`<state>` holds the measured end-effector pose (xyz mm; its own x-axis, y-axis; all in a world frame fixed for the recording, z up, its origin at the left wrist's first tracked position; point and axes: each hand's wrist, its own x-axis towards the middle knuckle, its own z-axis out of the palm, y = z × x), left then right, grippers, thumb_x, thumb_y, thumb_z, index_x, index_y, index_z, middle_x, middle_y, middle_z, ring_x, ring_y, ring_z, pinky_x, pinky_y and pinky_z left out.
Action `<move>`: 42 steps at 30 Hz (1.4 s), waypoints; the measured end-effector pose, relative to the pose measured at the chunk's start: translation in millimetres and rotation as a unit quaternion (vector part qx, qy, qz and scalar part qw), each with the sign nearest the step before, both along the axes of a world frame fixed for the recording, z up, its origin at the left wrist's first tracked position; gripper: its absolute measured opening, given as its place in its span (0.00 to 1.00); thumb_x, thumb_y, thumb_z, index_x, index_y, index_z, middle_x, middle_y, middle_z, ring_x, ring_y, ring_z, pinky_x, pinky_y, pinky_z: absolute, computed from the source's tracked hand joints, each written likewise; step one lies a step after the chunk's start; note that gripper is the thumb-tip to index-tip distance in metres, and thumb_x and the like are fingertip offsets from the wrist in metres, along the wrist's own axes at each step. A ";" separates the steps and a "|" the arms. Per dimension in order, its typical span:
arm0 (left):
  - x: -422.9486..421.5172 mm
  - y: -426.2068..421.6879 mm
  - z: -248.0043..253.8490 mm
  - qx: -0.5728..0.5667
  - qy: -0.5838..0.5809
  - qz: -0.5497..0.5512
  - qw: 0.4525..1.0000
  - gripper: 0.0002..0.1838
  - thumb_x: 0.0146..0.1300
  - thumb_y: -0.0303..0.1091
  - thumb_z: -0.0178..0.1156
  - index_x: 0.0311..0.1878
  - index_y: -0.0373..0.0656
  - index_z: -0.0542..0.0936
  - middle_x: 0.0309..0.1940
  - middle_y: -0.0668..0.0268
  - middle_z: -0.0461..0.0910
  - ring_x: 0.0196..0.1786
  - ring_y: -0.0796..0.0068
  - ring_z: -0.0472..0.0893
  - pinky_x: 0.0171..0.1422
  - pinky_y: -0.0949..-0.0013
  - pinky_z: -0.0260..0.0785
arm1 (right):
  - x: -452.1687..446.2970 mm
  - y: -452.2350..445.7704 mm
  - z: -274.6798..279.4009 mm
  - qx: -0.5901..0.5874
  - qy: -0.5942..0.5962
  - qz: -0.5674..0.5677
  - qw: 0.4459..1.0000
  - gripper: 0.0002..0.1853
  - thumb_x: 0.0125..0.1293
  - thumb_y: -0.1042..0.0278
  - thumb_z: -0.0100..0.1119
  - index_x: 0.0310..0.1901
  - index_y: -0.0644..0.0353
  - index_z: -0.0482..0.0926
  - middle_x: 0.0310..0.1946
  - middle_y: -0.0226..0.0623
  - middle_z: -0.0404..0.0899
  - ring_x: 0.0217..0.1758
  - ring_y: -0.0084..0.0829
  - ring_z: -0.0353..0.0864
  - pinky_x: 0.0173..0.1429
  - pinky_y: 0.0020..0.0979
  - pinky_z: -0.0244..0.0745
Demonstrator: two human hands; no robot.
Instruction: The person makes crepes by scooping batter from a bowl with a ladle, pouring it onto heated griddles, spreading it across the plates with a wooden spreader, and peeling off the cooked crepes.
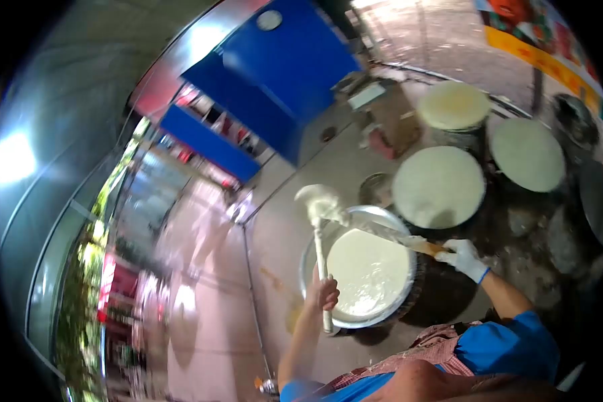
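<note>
A large metal pot (306, 258) holds pale, creamy batter (372, 271). My left hand (322, 293), bare, is closed around the long handle of a ladle (320, 251) at the pot's left rim. The ladle's head, coated in batter, is raised beyond the pot's upper left edge. In a white glove, my right hand (463, 260) grips the wooden handle of a long flat scraper (388, 233) right of the pot. The scraper's blade reaches across the upper part of the pot, and its tip is at or near the ladle's head; contact is unclear.
Three round griddles with pale tops (439, 187) (454, 106) (527, 155) stand at the upper right. A small round container (376, 189) sits beside the pot. Blue panels (281, 60) and a cardboard box (398, 124) are farther back.
</note>
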<state>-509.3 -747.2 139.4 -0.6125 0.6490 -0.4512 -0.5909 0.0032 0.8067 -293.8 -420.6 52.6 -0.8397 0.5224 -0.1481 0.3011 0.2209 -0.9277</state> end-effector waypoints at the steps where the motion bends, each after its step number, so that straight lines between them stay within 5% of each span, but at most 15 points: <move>1: 26.5 30.0 6.1 0.009 0.044 0.010 0.999 0.23 0.65 0.34 0.53 0.62 0.59 0.62 0.19 0.74 0.57 0.13 0.82 0.57 0.10 0.80 0.47 | 6.4 10.2 -29.4 -0.012 0.059 -0.007 0.998 0.14 0.53 0.57 0.69 0.33 0.60 0.83 0.18 0.30 0.77 0.18 0.21 0.72 0.23 0.27 0.66; 3: 31.3 66.5 -24.5 0.029 -0.089 -0.068 0.993 0.04 0.66 0.35 0.53 0.40 0.48 0.71 0.17 0.74 0.57 0.13 0.84 0.56 0.11 0.79 0.47 | 37.0 22.1 -31.5 -0.054 -0.015 -0.005 0.998 0.19 0.54 0.48 0.66 0.33 0.58 0.83 0.18 0.32 0.77 0.21 0.23 0.75 0.25 0.29 0.69; 5: 49.2 110.6 -42.4 0.001 -0.250 -0.025 0.968 0.13 0.67 0.36 0.50 0.26 0.48 0.65 0.15 0.75 0.56 0.14 0.84 0.56 0.11 0.76 0.47 | 83.8 39.2 -71.1 -0.051 -0.089 -0.008 0.995 0.21 0.55 0.43 0.63 0.32 0.56 0.82 0.18 0.34 0.77 0.20 0.26 0.76 0.26 0.30 0.70; 7: 67.7 164.1 -68.9 0.090 -0.616 -0.124 0.773 0.21 0.68 0.35 0.48 0.18 0.51 0.57 0.12 0.76 0.54 0.14 0.84 0.57 0.13 0.76 0.52 | 149.5 53.6 -152.2 0.032 -0.096 -0.033 0.994 0.27 0.54 0.37 0.59 0.33 0.59 0.82 0.22 0.40 0.80 0.25 0.35 0.79 0.32 0.37 0.72; 9: 100.6 209.9 -138.3 0.050 -0.558 -0.160 0.813 0.19 0.68 0.34 0.47 0.19 0.48 0.60 0.13 0.74 0.56 0.13 0.81 0.59 0.16 0.77 0.57 | 248.2 60.8 -157.3 0.020 -0.131 -0.058 0.990 0.29 0.54 0.36 0.60 0.35 0.59 0.82 0.30 0.45 0.82 0.34 0.44 0.80 0.41 0.44 0.72; 13: 225.3 326.6 -182.7 0.094 -0.777 -0.130 0.609 0.12 0.68 0.33 0.46 0.27 0.43 0.65 0.16 0.70 0.63 0.16 0.78 0.63 0.19 0.74 0.61 | 449.6 57.3 -155.2 0.184 -0.135 -0.234 0.945 0.27 0.55 0.36 0.59 0.29 0.59 0.80 0.25 0.47 0.79 0.30 0.47 0.79 0.36 0.42 0.73; 19: 416.4 550.3 -157.7 0.044 -0.654 -0.466 0.594 0.11 0.69 0.32 0.46 0.28 0.43 0.64 0.22 0.67 0.65 0.20 0.78 0.65 0.19 0.72 0.59 | 628.6 64.3 -99.3 0.158 -0.372 -0.563 0.721 0.20 0.55 0.47 0.63 0.30 0.60 0.80 0.24 0.49 0.78 0.31 0.49 0.79 0.35 0.43 0.73; 20: 433.4 588.8 -159.5 0.013 -0.523 -0.534 0.664 0.10 0.67 0.33 0.48 0.28 0.46 0.65 0.19 0.71 0.63 0.16 0.79 0.62 0.16 0.73 0.55 | 636.4 77.2 -83.8 0.140 -0.351 -0.618 0.689 0.22 0.57 0.43 0.60 0.30 0.58 0.82 0.28 0.47 0.81 0.33 0.47 0.81 0.36 0.43 0.75; 23: 474.2 686.2 -133.5 0.014 -0.082 -0.644 0.761 0.05 0.64 0.32 0.52 0.38 0.52 0.65 0.15 0.74 0.58 0.11 0.81 0.57 0.10 0.75 0.46 | 626.0 123.2 -46.0 0.244 -0.201 -0.695 0.646 0.16 0.58 0.52 0.62 0.42 0.53 0.82 0.30 0.45 0.81 0.33 0.46 0.81 0.37 0.41 0.75; 27: 558.9 765.2 -160.0 -0.064 0.060 -0.592 0.801 0.11 0.62 0.30 0.52 0.46 0.53 0.64 0.16 0.71 0.57 0.11 0.78 0.56 0.11 0.71 0.49 | 592.9 205.9 -56.9 0.314 -0.273 -0.586 0.695 0.14 0.58 0.56 0.61 0.45 0.47 0.81 0.30 0.42 0.81 0.32 0.44 0.80 0.36 0.40 0.76; 29: 577.9 827.6 -235.6 -0.025 0.039 -0.626 0.778 0.12 0.62 0.33 0.51 0.49 0.53 0.67 0.17 0.61 0.67 0.11 0.67 0.64 0.14 0.63 0.57 | 581.8 249.9 -91.6 0.261 -0.341 -0.598 0.677 0.12 0.59 0.56 0.59 0.42 0.48 0.82 0.30 0.41 0.81 0.33 0.44 0.81 0.36 0.41 0.76; 32: 573.1 869.7 -302.5 0.123 0.706 -0.378 0.586 0.35 0.60 0.30 0.50 0.71 0.66 0.55 0.32 0.53 0.77 0.28 0.53 0.78 0.33 0.51 0.71 | 592.1 266.5 -97.9 0.180 -0.331 -0.628 0.681 0.12 0.59 0.56 0.58 0.42 0.48 0.83 0.31 0.48 0.81 0.35 0.46 0.81 0.37 0.39 0.76; 37: 556.8 857.1 -212.8 0.022 0.719 -0.479 0.502 0.38 0.59 0.32 0.51 0.73 0.64 0.52 0.45 0.47 0.78 0.39 0.43 0.79 0.45 0.48 0.70 | 570.9 303.8 -115.8 -0.022 0.272 -0.774 0.571 0.16 0.56 0.71 0.64 0.46 0.70 0.81 0.36 0.31 0.83 0.39 0.22 0.78 0.47 0.29 0.73; 39: 559.1 867.9 -208.5 0.071 0.714 -0.463 0.520 0.37 0.59 0.30 0.51 0.73 0.57 0.54 0.43 0.45 0.79 0.38 0.42 0.78 0.43 0.51 0.71 | 553.3 335.7 -152.5 0.044 0.014 -0.723 0.689 0.16 0.58 0.60 0.64 0.46 0.58 0.83 0.37 0.39 0.84 0.38 0.26 0.82 0.45 0.29 0.75; 42: 551.7 877.8 -155.6 0.239 0.578 -0.368 0.688 0.39 0.58 0.25 0.52 0.73 0.54 0.54 0.53 0.45 0.75 0.41 0.48 0.80 0.44 0.56 0.71 | 569.2 336.8 -132.0 0.150 -0.313 -0.674 0.652 0.11 0.60 0.58 0.59 0.41 0.52 0.83 0.35 0.48 0.80 0.39 0.44 0.81 0.44 0.38 0.77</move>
<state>42.4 130.6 -16.1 0.1909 0.8809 0.4331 0.4659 -0.4696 0.7499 275.3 -83.8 -79.4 0.5878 0.8082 0.0375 0.7087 -0.4920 -0.5056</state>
